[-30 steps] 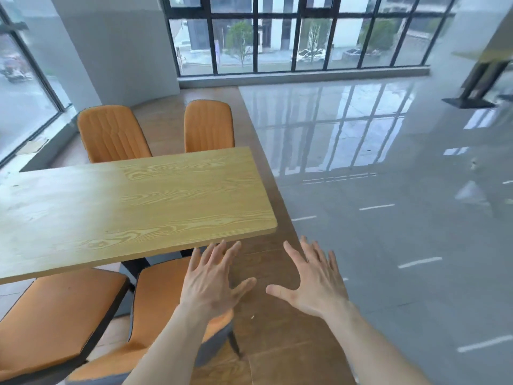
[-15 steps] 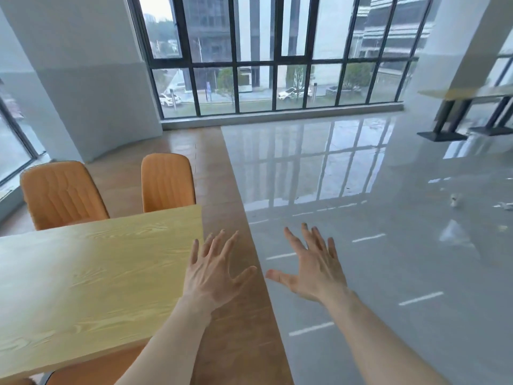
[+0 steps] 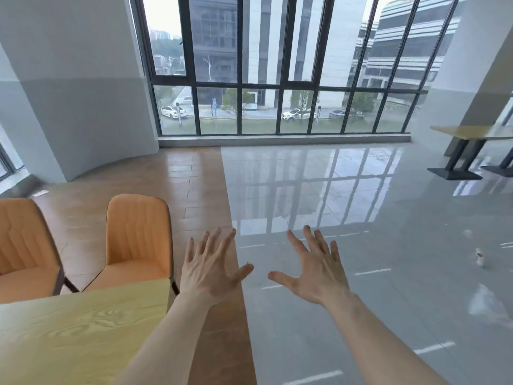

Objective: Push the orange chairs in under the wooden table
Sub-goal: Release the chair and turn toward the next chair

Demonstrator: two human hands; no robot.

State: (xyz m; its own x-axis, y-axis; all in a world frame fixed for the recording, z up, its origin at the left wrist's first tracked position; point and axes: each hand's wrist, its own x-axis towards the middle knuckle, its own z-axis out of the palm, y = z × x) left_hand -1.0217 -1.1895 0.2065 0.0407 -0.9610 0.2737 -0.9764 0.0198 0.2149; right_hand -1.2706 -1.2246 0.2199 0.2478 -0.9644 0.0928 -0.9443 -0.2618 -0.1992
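Looking down from the head camera, we hold our left hand (image 3: 212, 269) and right hand (image 3: 315, 269) out with fingers spread, gripping nothing. Two orange padded chairs (image 3: 137, 240) stand beyond the far edge of the pale wooden table (image 3: 83, 334), their seats apparently only partly under it. We judge these two remain to be pushed in; nearer chairs are not in view.

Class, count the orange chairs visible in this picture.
2. One orange chair stands beyond the wooden table; another is at the left edge. Others may sit out of view.
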